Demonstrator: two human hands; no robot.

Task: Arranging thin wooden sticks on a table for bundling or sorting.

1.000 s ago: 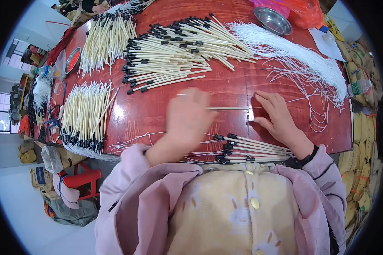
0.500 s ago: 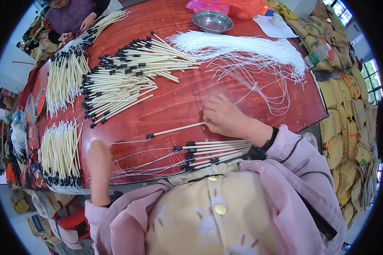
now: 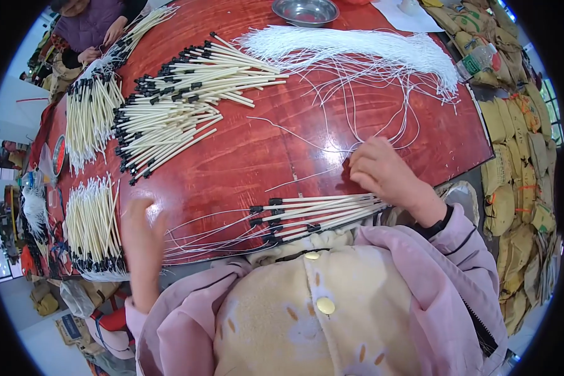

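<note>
My right hand [image 3: 387, 172] is over the right half of the table, its fingers pinched round a thin white cord [image 3: 294, 136] whose loose length trails left across the red wood. My left hand [image 3: 143, 233] hovers by the near left edge with fingers spread and nothing visible in it. Close beside it stands a dense bundle of cream sticks [image 3: 93, 219] with black ends and white cord tips. Between my hands, along the near edge, lies a row of cream sticks with black end pieces [image 3: 326, 214]. Their white cords [image 3: 213, 233] run left toward my left hand.
A heap of black-ended sticks [image 3: 169, 119] lies left of centre, another bundle [image 3: 94, 116] beyond it. White cords [image 3: 357, 53] are piled at the far side near a metal bowl [image 3: 306, 11]. A person [image 3: 91, 28] works at the far left. Stacked sacks [image 3: 504, 163] line the right.
The single stick stretched between my hands is gone from mid-table. My right hand has moved right, to the white cords, and holds one. My left hand's fingers are now spread.
</note>
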